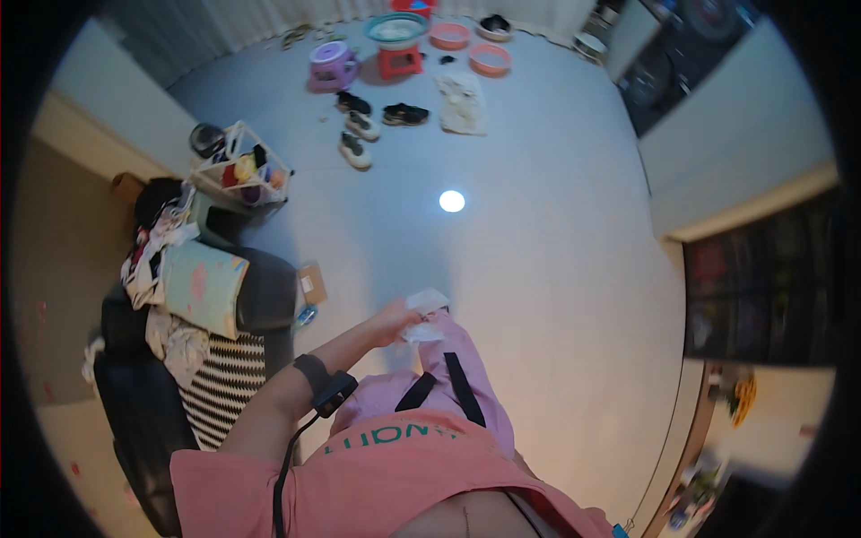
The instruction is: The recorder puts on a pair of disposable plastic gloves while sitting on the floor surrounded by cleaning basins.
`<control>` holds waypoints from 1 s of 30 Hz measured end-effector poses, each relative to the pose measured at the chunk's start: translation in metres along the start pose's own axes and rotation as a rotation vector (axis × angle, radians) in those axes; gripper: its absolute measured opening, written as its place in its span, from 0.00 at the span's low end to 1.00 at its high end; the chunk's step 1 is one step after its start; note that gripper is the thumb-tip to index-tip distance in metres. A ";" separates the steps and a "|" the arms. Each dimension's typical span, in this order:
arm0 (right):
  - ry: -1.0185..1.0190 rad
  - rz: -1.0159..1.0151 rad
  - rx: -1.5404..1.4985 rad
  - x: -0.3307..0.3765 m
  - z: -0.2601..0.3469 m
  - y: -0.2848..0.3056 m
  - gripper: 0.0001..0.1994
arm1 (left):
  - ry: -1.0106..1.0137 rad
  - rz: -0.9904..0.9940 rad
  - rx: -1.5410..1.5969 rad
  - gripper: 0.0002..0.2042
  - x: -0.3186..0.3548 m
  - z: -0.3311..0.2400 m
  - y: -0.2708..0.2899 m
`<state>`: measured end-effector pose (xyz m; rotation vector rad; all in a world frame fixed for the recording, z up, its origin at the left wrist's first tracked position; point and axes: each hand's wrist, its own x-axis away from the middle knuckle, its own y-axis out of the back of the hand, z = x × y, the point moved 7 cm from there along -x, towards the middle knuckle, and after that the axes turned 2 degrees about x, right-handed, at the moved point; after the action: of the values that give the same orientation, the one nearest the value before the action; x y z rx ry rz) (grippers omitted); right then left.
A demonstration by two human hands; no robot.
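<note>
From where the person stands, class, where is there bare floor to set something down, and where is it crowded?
Bare floor lies ahead, between the shoes and the left hand. Crowded: the basins at the far wall, and the armchair piled with clothes.

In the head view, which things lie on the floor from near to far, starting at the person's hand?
Left hand holding a white cloth → light reflection → white shoes → black shoes → red stool → teal basin.
</note>
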<state>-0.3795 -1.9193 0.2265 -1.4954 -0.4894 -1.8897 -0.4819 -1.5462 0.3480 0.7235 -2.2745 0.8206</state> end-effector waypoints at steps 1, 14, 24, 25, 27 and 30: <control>0.008 0.016 0.035 -0.008 0.036 -0.009 0.27 | -0.011 -0.053 -0.034 0.17 -0.001 -0.010 0.019; -0.173 0.197 0.384 -0.100 0.306 -0.175 0.30 | -0.070 -0.819 0.701 0.12 0.072 -0.005 0.218; -0.224 0.425 0.340 -0.128 0.523 -0.454 0.31 | -0.236 -0.967 0.762 0.12 0.030 -0.127 0.398; -0.071 0.550 0.282 -0.134 0.563 -0.502 0.32 | -0.298 -0.976 0.682 0.12 0.024 -0.156 0.424; 0.199 0.816 0.246 -0.145 0.636 -0.576 0.32 | -0.281 -0.923 0.588 0.15 0.008 -0.205 0.463; 0.705 0.532 0.709 -0.202 0.699 -0.613 0.32 | -0.320 -0.849 0.497 0.16 -0.012 -0.277 0.510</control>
<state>-0.2920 -0.9744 0.2927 -0.3902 -0.3213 -1.4476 -0.7113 -1.0133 0.3261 1.9786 -1.7057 0.8642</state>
